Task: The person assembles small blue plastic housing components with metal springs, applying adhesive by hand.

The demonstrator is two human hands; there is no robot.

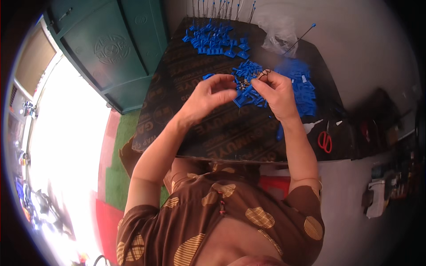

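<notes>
My left hand (208, 99) is closed over the table, its thumb and fingers curled toward each other. A bit of blue plastic (207, 76) shows behind its knuckles; whatever lies between the fingertips is mostly hidden. Just to the right, my right hand (279, 97) pinches a small piece with a thin, dark, bent wire (267, 72) at its fingertips. Both hands hover over a loose pile of small blue plastic parts (247, 68), with some small metallic pieces (242, 83) among them. A larger heap of blue parts (304, 86) lies beyond my right wrist.
Blue stands (208, 37), several bearing upright springs with blue tips (224, 11), crowd the table's far end. A clear plastic bag (279, 35) lies beside them. Red-handled scissors (325, 142) rest near the right edge of the dark tabletop (191, 142). A green metal door (111, 48) stands left.
</notes>
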